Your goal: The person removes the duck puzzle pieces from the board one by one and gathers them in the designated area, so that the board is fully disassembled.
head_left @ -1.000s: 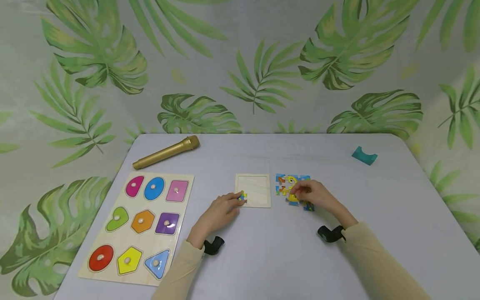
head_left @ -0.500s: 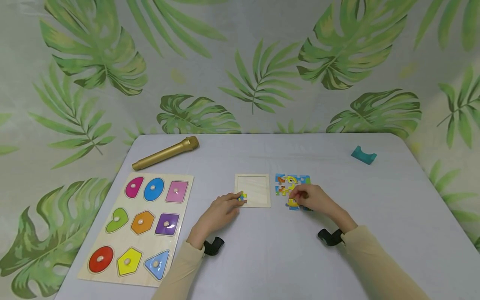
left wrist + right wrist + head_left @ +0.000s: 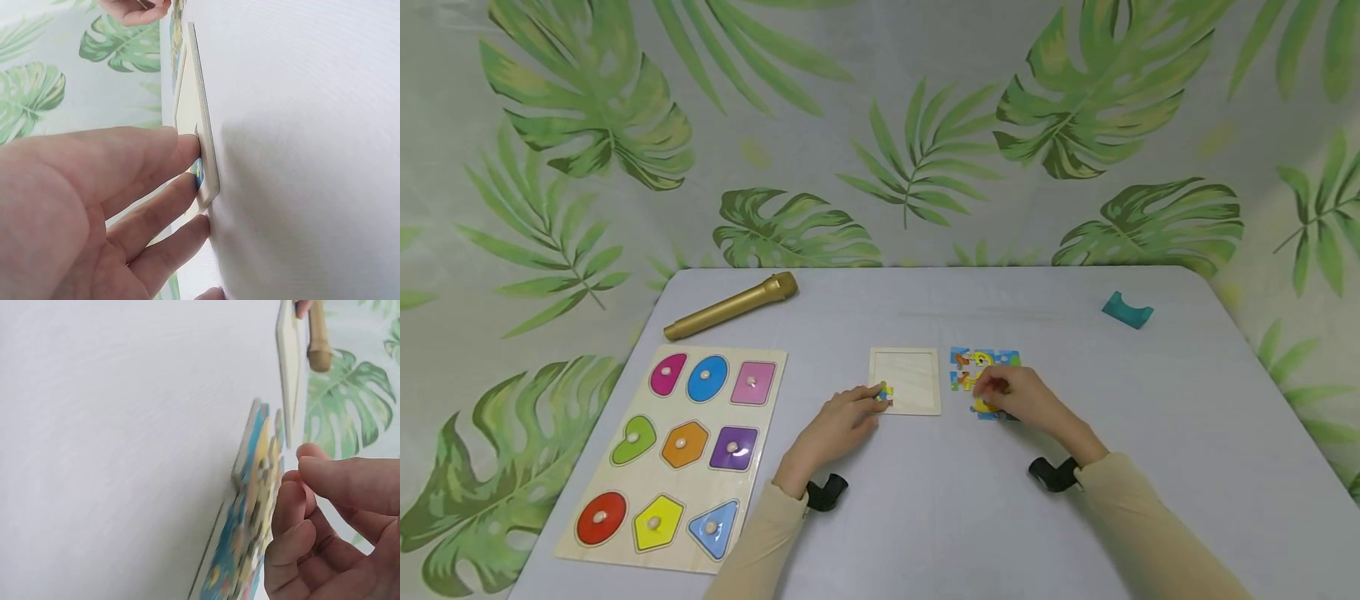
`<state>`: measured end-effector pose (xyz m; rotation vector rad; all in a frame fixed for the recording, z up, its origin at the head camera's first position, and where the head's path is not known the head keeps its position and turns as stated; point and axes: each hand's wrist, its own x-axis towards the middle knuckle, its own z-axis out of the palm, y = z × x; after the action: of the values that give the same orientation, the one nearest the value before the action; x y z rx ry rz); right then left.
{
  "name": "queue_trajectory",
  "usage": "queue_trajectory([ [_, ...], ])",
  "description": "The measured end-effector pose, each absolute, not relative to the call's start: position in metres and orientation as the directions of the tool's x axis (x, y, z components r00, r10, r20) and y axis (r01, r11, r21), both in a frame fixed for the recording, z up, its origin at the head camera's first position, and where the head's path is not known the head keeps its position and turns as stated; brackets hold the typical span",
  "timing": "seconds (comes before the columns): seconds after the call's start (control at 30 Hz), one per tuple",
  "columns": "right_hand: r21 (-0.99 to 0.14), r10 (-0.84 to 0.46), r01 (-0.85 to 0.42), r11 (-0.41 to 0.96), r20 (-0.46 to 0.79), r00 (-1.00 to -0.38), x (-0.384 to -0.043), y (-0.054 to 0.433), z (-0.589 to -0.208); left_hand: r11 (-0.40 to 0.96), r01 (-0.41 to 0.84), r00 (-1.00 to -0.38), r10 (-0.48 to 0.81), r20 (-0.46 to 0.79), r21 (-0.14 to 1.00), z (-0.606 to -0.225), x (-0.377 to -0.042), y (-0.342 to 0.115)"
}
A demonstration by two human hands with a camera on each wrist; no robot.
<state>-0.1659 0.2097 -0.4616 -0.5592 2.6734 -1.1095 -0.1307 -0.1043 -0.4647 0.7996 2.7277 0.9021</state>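
My left hand (image 3: 842,421) rests its fingertips on a small blue-and-yellow jigsaw piece (image 3: 887,392) at the lower left corner of a square wooden puzzle tray (image 3: 937,383). In the left wrist view its fingers (image 3: 153,219) reach over the tray's edge. My right hand (image 3: 1018,396) is over the colourful jigsaw pieces (image 3: 962,357) right of the tray, partly covering them. These lie together as a picture with a yellow animal. The right wrist view shows its thumb and forefinger close together, the other fingers loosely bent, and nothing visible between them.
A knob puzzle board (image 3: 700,525) with coloured shapes lies at the left. Behind it is a gold microphone (image 3: 730,308). A teal curved block (image 3: 1127,311) sits at the back right of the white-covered table (image 3: 940,517). Leafy fabric (image 3: 917,142) hangs behind.
My right hand has shifted slightly left across the jigsaw pieces, covering more of the yellow part and the lower right ones. My left hand stays where it was on the tray.
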Motion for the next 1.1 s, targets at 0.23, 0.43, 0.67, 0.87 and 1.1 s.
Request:
queue_trajectory([
  [0.23,-0.774,-0.455,-0.29,0.562,0.004,-0.891,-0.174,0.182,-0.457,0.673,0.453,-0.842,0.538,0.033,0.584,-0.464,-0.129,-0.105],
  [0.43,-0.792,-0.51,-0.355,0.497,0.065,-0.858,-0.183,0.149,-0.459,0.67,0.482,-0.827,0.561,0.039,0.566,-0.464,-0.129,-0.107],
  [0.67,-0.804,-0.541,-0.366,0.469,0.067,-0.838,-0.187,0.114,-0.462,0.667,0.489,-0.818,0.575,0.029,0.562,-0.464,-0.129,-0.114],
  [0.87,-0.795,-0.552,-0.359,0.489,0.036,-0.833,-0.189,0.093,-0.465,0.696,0.476,-0.818,0.576,-0.021,0.538,-0.462,-0.127,-0.12],
  [1.1,-0.789,-0.545,-0.339,0.512,0.006,-0.838,-0.187,0.083,-0.467,0.684,0.48,-0.81,0.586,-0.021,0.549,-0.461,-0.125,-0.122],
])
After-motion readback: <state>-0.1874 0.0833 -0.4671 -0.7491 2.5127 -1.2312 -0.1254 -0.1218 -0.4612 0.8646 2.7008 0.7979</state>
